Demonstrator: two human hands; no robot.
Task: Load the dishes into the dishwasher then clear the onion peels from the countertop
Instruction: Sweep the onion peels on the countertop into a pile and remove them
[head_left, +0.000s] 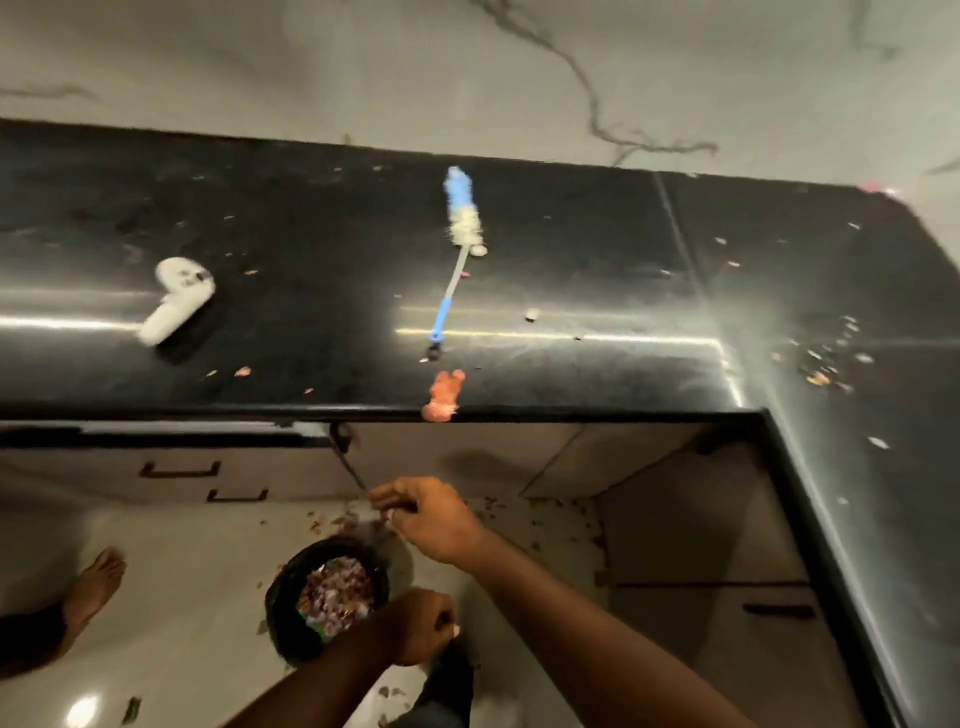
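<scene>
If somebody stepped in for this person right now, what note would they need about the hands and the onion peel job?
Left hand: curled at the rim of the black-lined bin; the grip itself is blurred.
Right hand: above the bin, fingers pinched together; anything held is too blurred to tell.
Bin already holds a heap of purple peels.
Left to do: large onion peel at the countertop front edge, small scraps near the bottle brush and along the right wing, plus peels scattered on the floor.
Dishwasher not in view.
</scene>
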